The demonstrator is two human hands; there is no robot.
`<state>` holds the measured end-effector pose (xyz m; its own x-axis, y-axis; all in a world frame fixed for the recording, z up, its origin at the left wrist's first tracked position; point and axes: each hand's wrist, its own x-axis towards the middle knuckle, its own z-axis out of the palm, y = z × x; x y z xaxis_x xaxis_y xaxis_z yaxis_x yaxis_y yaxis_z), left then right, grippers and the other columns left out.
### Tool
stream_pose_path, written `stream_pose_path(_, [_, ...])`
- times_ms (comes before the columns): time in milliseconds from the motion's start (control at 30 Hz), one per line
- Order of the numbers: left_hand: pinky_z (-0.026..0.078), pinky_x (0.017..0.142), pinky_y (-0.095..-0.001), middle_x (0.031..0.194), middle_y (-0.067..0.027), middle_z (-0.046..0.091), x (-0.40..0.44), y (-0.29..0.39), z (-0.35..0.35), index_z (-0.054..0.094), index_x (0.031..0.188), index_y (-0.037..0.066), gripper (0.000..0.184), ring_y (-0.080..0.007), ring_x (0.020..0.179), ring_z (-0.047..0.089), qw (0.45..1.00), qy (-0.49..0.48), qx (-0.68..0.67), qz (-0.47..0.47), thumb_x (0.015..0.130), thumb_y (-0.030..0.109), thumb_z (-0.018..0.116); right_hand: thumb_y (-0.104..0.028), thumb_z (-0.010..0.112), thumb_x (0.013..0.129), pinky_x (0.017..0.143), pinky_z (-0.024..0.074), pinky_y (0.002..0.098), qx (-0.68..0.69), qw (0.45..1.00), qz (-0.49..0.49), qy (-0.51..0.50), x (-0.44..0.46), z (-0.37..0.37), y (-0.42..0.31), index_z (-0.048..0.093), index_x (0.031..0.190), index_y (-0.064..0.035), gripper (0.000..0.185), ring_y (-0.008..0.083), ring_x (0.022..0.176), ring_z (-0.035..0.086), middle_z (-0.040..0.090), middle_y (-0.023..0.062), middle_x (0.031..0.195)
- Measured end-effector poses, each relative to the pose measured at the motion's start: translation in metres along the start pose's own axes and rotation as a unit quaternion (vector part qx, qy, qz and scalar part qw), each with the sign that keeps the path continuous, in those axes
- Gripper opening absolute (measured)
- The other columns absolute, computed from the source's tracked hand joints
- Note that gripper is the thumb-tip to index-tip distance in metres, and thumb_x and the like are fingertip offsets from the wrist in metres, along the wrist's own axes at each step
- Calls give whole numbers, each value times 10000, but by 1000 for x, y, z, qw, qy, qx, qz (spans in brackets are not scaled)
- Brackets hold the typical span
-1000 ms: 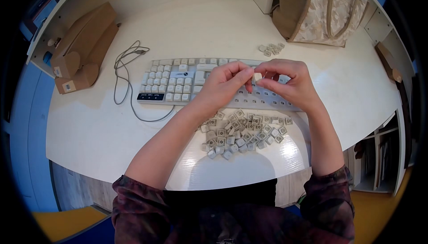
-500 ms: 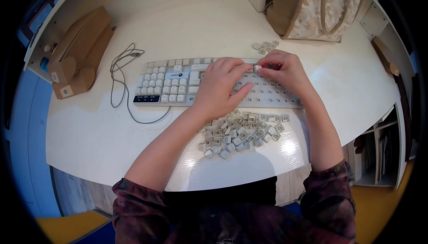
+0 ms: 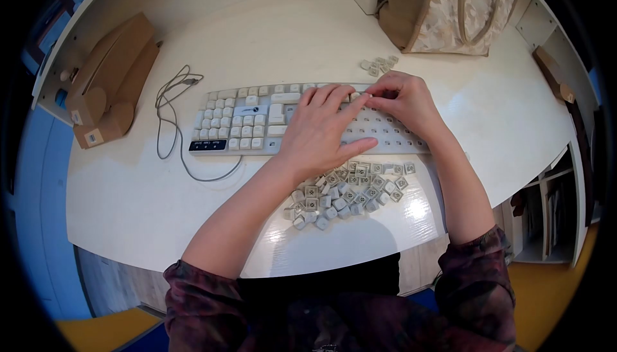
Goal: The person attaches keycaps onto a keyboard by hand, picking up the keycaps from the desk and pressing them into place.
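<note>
A white keyboard lies across the desk. Its left part carries keycaps, while bare switches show over much of the right part. My left hand rests palm down over the middle of the keyboard, thumb stretched out and fingertips at the top rows. At the upper edge, my right hand is closed in a pinch on a small white keycap, mostly hidden by the fingertips. The left index fingertip is close beside that pinch. Below the keyboard lies a heap of loose keycaps, many upside down.
Several more keycaps lie behind the keyboard. A grey cable curls at its left. A brown cardboard box stands at the far left, and a patterned bag at the back right. Shelves are beside the desk's right edge.
My right fingertips have shifted slightly left and up with the keycap, now more hidden. My left fingers have spread toward the top rows, and the thumb has moved down and right.
</note>
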<state>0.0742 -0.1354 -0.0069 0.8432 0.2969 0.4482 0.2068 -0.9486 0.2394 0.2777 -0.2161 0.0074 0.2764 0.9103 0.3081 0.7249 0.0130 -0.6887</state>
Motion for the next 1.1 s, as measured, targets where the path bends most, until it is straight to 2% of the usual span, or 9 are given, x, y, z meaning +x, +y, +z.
stream_pose_path(200, [347, 1062, -454, 1295, -125, 554, 8, -1, 0, 592, 1352, 134, 656, -301, 1209, 491, 999, 10, 39, 4, 852, 550, 677, -187, 820, 742, 669, 518, 308, -11, 1000, 26, -4, 0, 0, 0, 769, 930, -71, 227, 180, 700, 633, 708, 58, 811])
stream_pose_path(300, [370, 1029, -448, 1272, -119, 568, 9, 1, -2, 604, 1337, 144, 639, -298, 1177, 512, 999, 11, 36, 3, 847, 546, 685, -184, 819, 750, 668, 511, 286, -2, 998, 46, -43, 1, -5, -4, 759, 969, -51, 263, 138, 696, 618, 697, 35, 790])
stream_pose_path(400, [390, 997, -440, 1244, -114, 584, 10, 3, -2, 627, 1305, 135, 610, -293, 1151, 527, 998, 13, 54, 7, 846, 533, 688, -145, 791, 819, 625, 448, 226, 94, 990, 93, -57, 2, -13, -10, 729, 998, -8, 233, 61, 669, 529, 646, -20, 784])
stream_pose_path(533, [407, 980, -430, 1233, -108, 597, 11, 4, -1, 656, 1270, 126, 566, -283, 1140, 539, 998, 26, 51, 4, 854, 508, 685, -261, 702, 928, 585, 400, 200, 219, 964, 148, -19, 6, -17, -1, 723, 987, -43, 227, 41, 624, 502, 627, -32, 770])
stream_pose_path(733, [420, 968, -428, 1244, -101, 604, 12, 4, 0, 676, 1251, 120, 536, -270, 1139, 545, 998, 24, 50, -3, 861, 487, 683, -269, 715, 916, 543, 395, 197, 283, 949, 140, 21, 9, -13, 4, 727, 936, -29, 242, 43, 584, 484, 593, -32, 700])
stream_pose_path(833, [422, 964, -428, 1244, -99, 606, 13, 3, 0, 678, 1251, 119, 531, -269, 1136, 548, 999, 24, 49, -5, 862, 481, 683, -257, 723, 908, 541, 391, 189, 271, 952, 141, 24, 10, -11, 6, 728, 936, -32, 226, 36, 589, 487, 620, -25, 736])
stream_pose_path(933, [416, 962, -431, 1229, -94, 607, 12, 3, 1, 674, 1250, 121, 529, -265, 1127, 547, 998, 27, 48, -3, 860, 478, 685, -221, 740, 899, 600, 418, 189, 211, 965, 156, -26, 6, -16, 1, 734, 993, -31, 212, 35, 649, 521, 634, -35, 776])
stream_pose_path(1033, [402, 967, -446, 1201, -86, 608, 11, 0, 4, 664, 1248, 128, 528, -261, 1115, 541, 998, 44, 48, 8, 855, 479, 690, -153, 772, 860, 645, 452, 203, 137, 982, 101, -80, 4, -13, 3, 746, 1033, -14, 223, 54, 702, 547, 648, -20, 813])
stream_pose_path(1100, [393, 981, -452, 1205, -91, 602, 10, -1, 4, 653, 1260, 132, 529, -266, 1124, 534, 998, 46, 45, 11, 856, 471, 689, -129, 777, 850, 668, 466, 218, 99, 989, 83, -77, 4, -11, 1, 751, 1045, -20, 225, 68, 729, 556, 651, -8, 827])
